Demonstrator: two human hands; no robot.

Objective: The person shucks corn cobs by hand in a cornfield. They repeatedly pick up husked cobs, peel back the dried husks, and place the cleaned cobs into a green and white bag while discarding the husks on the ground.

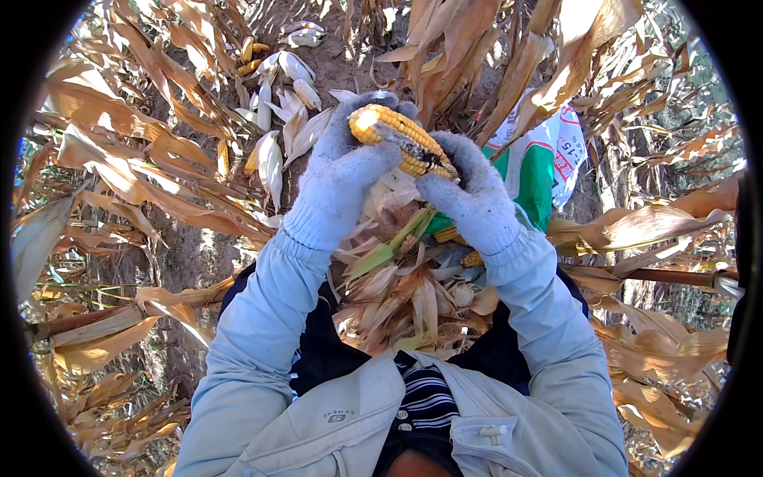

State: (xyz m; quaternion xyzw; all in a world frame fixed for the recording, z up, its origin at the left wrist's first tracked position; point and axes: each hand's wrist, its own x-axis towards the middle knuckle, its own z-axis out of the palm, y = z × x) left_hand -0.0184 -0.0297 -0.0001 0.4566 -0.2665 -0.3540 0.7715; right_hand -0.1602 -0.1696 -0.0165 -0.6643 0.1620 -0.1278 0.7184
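Note:
Between my two gloved hands is a husked yellow corn cob (pixel 420 138), tilted down to the right. A dark, rotten-looking patch runs along its side. My left hand (pixel 357 152), in a pale knitted glove, grips the cob's upper left end, thumb laid across the front. At the lower right end, my right hand (pixel 468 185) pinches the cob between thumb and fingers; its fingertips are partly hidden. Below the hands, a heap of stripped corn husks (pixel 411 298) lies between my legs. Bits of more yellow cobs (pixel 472 259) show beside my right wrist.
Unhusked and partly husked corn ears (pixel 271 170) lie on the soil ahead to the left. A green and white printed sack (pixel 533 185) lies beyond my right hand. Dry corn leaves (pixel 161 185) and fallen stalks (pixel 673 276) crowd both sides.

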